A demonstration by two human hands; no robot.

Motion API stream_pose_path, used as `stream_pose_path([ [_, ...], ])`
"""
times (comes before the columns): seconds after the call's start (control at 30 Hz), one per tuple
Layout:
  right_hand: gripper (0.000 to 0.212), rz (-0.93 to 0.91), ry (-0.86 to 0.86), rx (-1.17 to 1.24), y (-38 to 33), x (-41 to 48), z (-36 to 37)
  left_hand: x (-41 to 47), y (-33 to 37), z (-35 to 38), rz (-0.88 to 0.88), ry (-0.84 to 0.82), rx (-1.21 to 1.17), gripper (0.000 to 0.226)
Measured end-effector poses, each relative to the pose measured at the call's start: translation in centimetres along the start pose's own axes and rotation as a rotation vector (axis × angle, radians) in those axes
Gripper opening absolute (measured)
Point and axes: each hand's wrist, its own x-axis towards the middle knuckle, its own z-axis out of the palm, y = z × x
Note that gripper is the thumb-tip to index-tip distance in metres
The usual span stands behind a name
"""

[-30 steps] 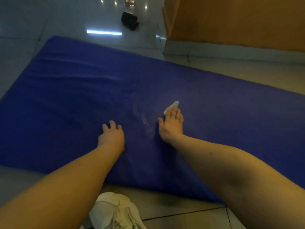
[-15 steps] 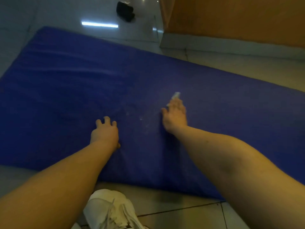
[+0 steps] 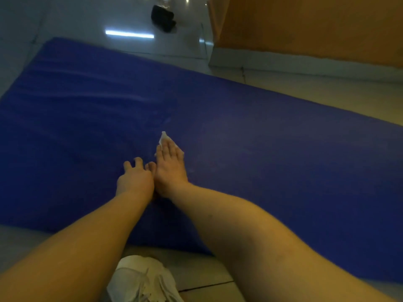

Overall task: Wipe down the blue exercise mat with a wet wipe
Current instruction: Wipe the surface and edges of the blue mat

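Mat lengthwise left-right, wipe under right hand

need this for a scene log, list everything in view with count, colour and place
blue rectangular exercise mat: one, blue, flat on the floor, across mid frame
white wet wipe: one, white, on the mat, mostly covered
black bundled object: one, black, on the floor beyond the mat's far edge; what it is cannot be told
white lace-up shoe: one, white, bottom edge
glossy tiled floor: one, pale grey, around the mat
orange wall: one, orange with pale skirting, top right
left hand: one, resting on the mat
right hand: one, fingers flat, pressing the wipe
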Motion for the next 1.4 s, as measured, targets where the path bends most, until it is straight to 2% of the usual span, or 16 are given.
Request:
stream_pose_path([
  [0.07,0.067,-0.079,-0.026,-0.030,0.6,-0.1,-0.3,-0.1,-0.1,0.0,0.004,0.006,-0.009,0.096],
  [0.17,0.066,-0.117,0.061,-0.034,5.1,-0.3,-1.9,-0.1,-0.5,0.3,0.007,0.000,-0.007,0.101],
  [0.3,0.067,0.246,0.238,0.017,13.0,-1.5,-4.0,0.0,-0.4,0.5,0.008,0.001,0.001,0.102],
  [0.37,0.063,0.428,0.255,0.031,15.9,-2.4,-4.4,0.0,-0.4,0.4,0.006,0.002,0.000,0.101],
  [0.5,0.067,0.680,0.275,0.083,14.2,-2.6,-3.5,-0.1,-0.2,0.3,0.008,0.000,0.020,0.100],
  [0.57,0.070,0.603,0.307,0.113,10.4,-2.2,-2.4,0.0,-0.2,0.3,0.001,0.001,0.020,0.100],
  [0.63,0.071,0.350,0.284,0.061,5.9,-2.6,-0.6,0.0,-0.3,0.4,0.001,0.006,0.018,0.101],
  [0.7,0.069,0.082,0.172,-0.027,2.1,-3.7,1.3,-0.1,-0.3,0.5,0.002,0.024,0.014,0.098],
  [0.77,0.064,-0.053,0.057,-0.071,1.2,-4.2,1.9,-0.1,-0.2,0.5,0.001,0.042,0.019,0.094],
  [0.87,0.065,-0.155,0.044,-0.048,4.0,-4.6,0.9,-0.3,-0.4,0.4,0.006,0.015,0.022,0.100],
  [0.93,0.070,-0.091,0.109,-0.061,7.8,-5.0,0.2,-0.2,-0.6,0.5,0.015,0.006,0.020,0.102],
  [1.03,0.074,0.232,0.213,-0.080,14.1,-6.5,-0.8,-0.1,-0.7,0.7,0.019,0.010,0.017,0.103],
  [1.1,0.072,0.470,0.215,-0.059,16.6,-7.7,-1.4,-0.1,-0.6,0.6,0.019,0.013,0.028,0.102],
  [1.23,0.070,0.748,0.133,0.038,13.8,-7.0,-1.7,-0.1,-0.5,0.5,0.013,0.015,0.035,0.102],
  [1.3,0.069,0.690,0.121,0.038,10.0,-6.0,-0.9,-0.1,-0.6,0.5,0.007,0.016,0.026,0.102],
  [1.4,0.068,0.324,0.121,-0.051,3.6,-6.7,1.4,-0.3,-0.6,0.5,0.012,0.024,0.018,0.101],
])
